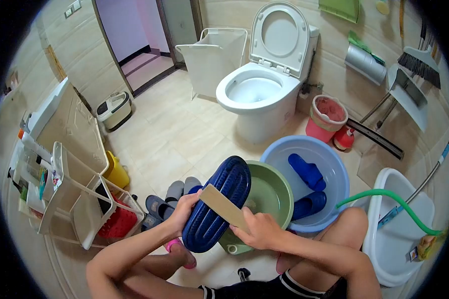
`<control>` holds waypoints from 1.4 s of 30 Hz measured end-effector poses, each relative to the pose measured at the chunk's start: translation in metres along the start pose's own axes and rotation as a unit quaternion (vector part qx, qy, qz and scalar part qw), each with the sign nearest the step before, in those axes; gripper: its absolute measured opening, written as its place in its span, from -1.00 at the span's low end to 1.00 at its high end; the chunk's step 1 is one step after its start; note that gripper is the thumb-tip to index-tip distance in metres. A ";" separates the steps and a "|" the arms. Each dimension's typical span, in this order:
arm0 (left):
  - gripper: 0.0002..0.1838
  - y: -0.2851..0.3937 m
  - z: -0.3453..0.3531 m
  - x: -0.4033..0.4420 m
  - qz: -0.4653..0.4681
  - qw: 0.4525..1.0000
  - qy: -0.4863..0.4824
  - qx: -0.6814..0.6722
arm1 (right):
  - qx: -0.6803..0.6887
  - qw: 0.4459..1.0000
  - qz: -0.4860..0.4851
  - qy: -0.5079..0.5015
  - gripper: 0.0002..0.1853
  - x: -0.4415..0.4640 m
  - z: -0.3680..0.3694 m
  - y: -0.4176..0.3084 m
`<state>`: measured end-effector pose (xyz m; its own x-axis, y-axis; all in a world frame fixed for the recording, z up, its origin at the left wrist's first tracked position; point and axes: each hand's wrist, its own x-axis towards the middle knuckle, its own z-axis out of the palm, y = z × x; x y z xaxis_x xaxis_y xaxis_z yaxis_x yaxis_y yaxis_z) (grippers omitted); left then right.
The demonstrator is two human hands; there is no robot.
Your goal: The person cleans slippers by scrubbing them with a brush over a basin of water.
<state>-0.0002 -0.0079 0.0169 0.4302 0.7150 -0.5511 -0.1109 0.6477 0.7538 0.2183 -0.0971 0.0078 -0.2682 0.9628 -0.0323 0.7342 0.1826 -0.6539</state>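
A dark blue slipper is held with its ridged sole facing up, above the left part of a green basin with water in it. My left hand grips the slipper's left edge. My right hand is closed on the right end of a tan brush, whose flat back shows as it lies across the sole; its underside is hidden. Two blue slippers, one upper and one lower, rest in a light blue basin to the right.
Beyond the basins stands a toilet with its lid up. A pink bin is beside it. At the right, a green hose crosses a white tub. More slippers and a shelf rack are at left.
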 end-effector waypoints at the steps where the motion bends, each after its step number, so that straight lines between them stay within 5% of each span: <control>1: -0.53 -0.001 -0.001 0.000 -0.001 1.000 0.001 0.001 | 0.008 1.000 -0.006 0.004 -0.54 -0.001 0.001 -0.001; 7: -0.54 -0.001 -0.009 0.003 0.026 0.999 -0.034 0.013 | 0.018 0.987 0.129 0.093 -0.50 0.029 -0.046 0.026; 10: -0.53 0.002 -0.006 0.003 0.022 1.000 -0.019 0.006 | 0.027 0.987 0.095 0.129 -0.49 0.023 -0.031 0.021; 13: -0.52 0.003 -0.007 0.003 0.015 1.000 -0.021 0.001 | 0.015 0.999 0.030 0.039 -0.51 0.006 -0.020 0.006; 17: -0.51 0.003 -0.004 -0.003 0.021 0.999 -0.026 -0.003 | -0.016 0.998 0.041 0.033 -0.51 0.007 -0.031 0.009; 21: -0.52 0.004 -0.006 -0.003 0.011 1.000 -0.023 -0.016 | 0.005 0.985 0.111 0.129 -0.51 0.021 -0.050 0.031; 25: -0.53 0.006 -0.007 -0.003 0.003 0.999 -0.033 -0.011 | 0.082 0.985 0.058 0.139 -0.53 0.008 -0.017 0.013; 27: -0.55 0.002 -0.012 0.001 0.004 0.999 -0.036 -0.009 | -0.047 0.997 -0.055 0.035 -0.56 -0.002 -0.005 0.006; 30: -0.55 0.004 -0.010 -0.003 0.021 0.999 -0.018 0.034 | -0.048 0.992 -0.111 0.028 -0.57 -0.005 0.003 0.004; 36: -0.53 0.007 0.000 -0.011 -0.012 0.998 -0.053 -0.021 | -0.040 0.981 0.076 0.175 -0.55 0.025 -0.044 0.028; 39: -0.53 0.007 0.003 -0.011 -0.014 0.999 -0.046 -0.026 | 0.045 0.983 0.073 0.161 -0.53 0.016 -0.031 0.018; 42: -0.55 0.001 0.000 -0.006 0.021 0.999 -0.032 -0.023 | -0.027 0.999 -0.036 0.016 -0.53 -0.003 -0.011 -0.001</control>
<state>-0.0031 -0.0110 0.0209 0.4806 0.7249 -0.4935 -0.1714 0.6296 0.7578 0.2256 -0.0983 0.0164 -0.3026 0.9524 0.0377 0.7460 0.2613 -0.6126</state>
